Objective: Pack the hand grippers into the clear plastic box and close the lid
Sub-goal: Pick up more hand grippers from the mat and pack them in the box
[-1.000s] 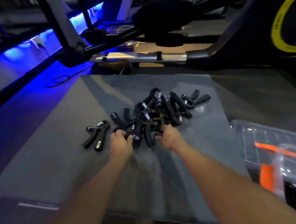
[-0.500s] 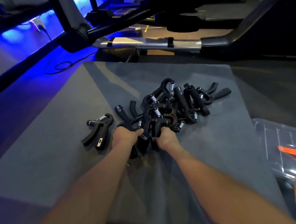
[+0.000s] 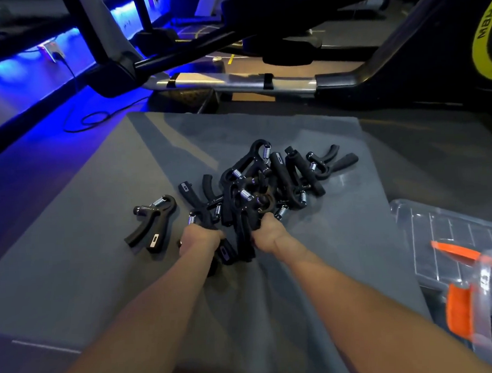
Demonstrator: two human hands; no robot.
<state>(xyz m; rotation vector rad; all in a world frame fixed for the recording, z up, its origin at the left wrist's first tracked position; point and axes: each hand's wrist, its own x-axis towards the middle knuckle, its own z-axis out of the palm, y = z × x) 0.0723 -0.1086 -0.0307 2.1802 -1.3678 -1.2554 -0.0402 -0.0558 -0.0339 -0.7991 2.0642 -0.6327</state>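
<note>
Gripping from the near side of the pile of hand grippers [image 3: 267,185], both hands were closed on black handles: left hand [image 3: 199,240] curled round one or two at the pile's left end, right hand [image 3: 267,232] round another bunch just beside it. Exact count per hand couldn't be told. Pile sat mid-mat on the grey mat [image 3: 72,266], tangled, springs showing. One single gripper [image 3: 152,224] lay apart, toward the mat's left edge, untouched. Clear plastic box [image 3: 429,233] sat off the mat's right edge, partly cut by the frame; orange latches [image 3: 459,315] visible, lid state hard to tell, something dark at the near-right corner may have been grippers already inside, not sure. Judged progress: early. Most grippers were not yet packed. Left to do: carry handfuls right into the box, fetch the stray one, shut the lid. Gym machine frame [image 3: 233,84] behind the mat's far edge.
</note>
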